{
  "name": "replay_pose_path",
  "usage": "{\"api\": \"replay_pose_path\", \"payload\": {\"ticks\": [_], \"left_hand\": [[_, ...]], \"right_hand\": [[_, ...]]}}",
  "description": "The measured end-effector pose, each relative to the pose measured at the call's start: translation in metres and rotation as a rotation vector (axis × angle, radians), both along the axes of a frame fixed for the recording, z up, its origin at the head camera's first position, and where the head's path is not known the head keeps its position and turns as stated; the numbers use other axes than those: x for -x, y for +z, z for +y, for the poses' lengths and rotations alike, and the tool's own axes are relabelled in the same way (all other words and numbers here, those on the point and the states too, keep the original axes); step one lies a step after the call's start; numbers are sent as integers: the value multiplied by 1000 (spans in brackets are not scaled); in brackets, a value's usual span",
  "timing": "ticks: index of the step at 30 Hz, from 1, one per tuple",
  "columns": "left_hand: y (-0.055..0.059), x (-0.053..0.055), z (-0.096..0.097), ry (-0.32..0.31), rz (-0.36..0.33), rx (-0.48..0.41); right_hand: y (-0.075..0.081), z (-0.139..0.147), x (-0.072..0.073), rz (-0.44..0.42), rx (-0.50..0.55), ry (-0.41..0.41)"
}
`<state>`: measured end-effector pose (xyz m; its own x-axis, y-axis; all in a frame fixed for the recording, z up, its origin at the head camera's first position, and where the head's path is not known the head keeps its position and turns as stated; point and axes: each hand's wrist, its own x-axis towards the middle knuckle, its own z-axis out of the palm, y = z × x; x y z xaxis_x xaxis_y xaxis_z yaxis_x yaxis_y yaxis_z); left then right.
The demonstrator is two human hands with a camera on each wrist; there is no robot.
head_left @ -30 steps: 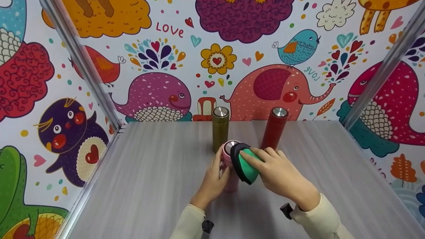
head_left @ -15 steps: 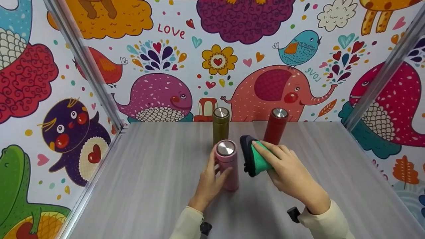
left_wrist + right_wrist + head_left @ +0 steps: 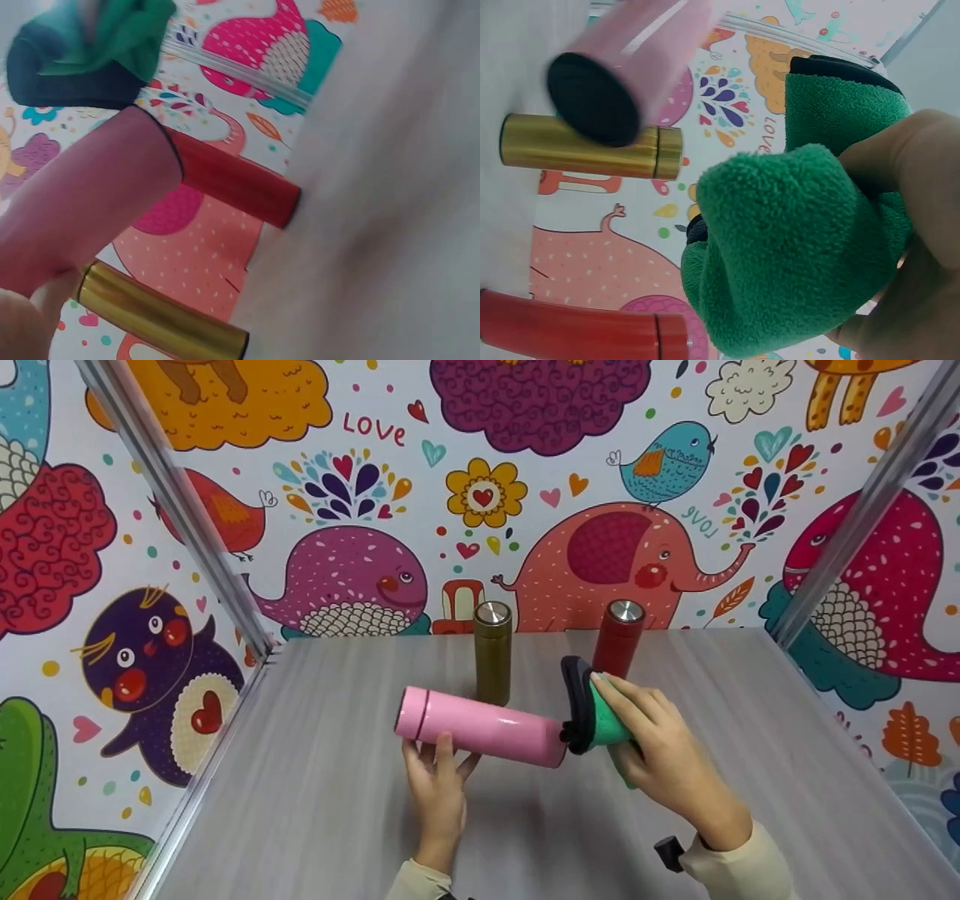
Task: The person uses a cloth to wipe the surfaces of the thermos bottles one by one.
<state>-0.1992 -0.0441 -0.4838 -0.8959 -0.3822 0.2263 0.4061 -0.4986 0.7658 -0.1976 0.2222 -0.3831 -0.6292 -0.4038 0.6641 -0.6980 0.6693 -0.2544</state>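
Observation:
My left hand (image 3: pixel 437 802) grips a pink thermos bottle (image 3: pixel 487 727) near its lid end, from below. The bottle lies almost level above the table, its base pointing right. That dark base (image 3: pixel 592 97) faces the right wrist camera. In my right hand (image 3: pixel 675 757) is a bunched green cloth (image 3: pixel 609 718) with a black edge, pinched between thumb and fingers. The cloth is right beside the bottle's base; whether they touch I cannot tell. In the left wrist view the cloth (image 3: pixel 105 45) appears above the bottle's end.
Behind the hands, a gold thermos (image 3: pixel 493 656) stands upright on the grey wood-grain table (image 3: pixel 315 780). To its right is an upright red thermos (image 3: pixel 621 637), its lower part partly hidden by the right hand and cloth. Cartoon-printed walls (image 3: pixel 480 420) enclose the table.
The pink thermos has gone from upright to nearly horizontal, lifted by my left hand with its lid swung left. My right hand drew the cloth off the lid, to the right.

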Motion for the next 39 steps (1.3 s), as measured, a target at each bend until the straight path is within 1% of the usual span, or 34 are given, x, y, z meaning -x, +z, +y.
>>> {"api": "replay_pose_path", "payload": {"ticks": [3,6,9,11,15,18,22,25,29,32,35,39], "left_hand": [[6,-4,-3,-21,-16,-117],[10,-5,-7,-47,-59,-225],[12,-6,-9,-59,-113,-294],[13,-6,-11,-63,-139,-321],[16,-8,-10,-73,-155,-335],[19,-11,-7,-95,-155,-342],[23,-13,-4,-112,-129,-353],[25,-12,-4,-107,-107,-352],[26,-11,-4,-96,-106,-370],[27,-9,-5,-84,-107,-386],[28,-8,-5,-77,-101,-400],[27,-7,-6,-77,-91,-396]], "right_hand": [[-6,0,0,11,21,13],[-11,-1,2,66,48,53],[-16,-3,4,108,69,103],[-20,-6,5,107,63,121],[-28,-12,6,67,41,165],[-35,-14,6,5,52,190],[-44,-15,6,-83,89,186],[-50,-16,5,-151,109,189],[-58,-16,1,-227,122,195],[-63,-17,-4,-209,124,212],[-66,-19,-10,-136,123,236],[-64,-23,-17,-50,117,256]]}}
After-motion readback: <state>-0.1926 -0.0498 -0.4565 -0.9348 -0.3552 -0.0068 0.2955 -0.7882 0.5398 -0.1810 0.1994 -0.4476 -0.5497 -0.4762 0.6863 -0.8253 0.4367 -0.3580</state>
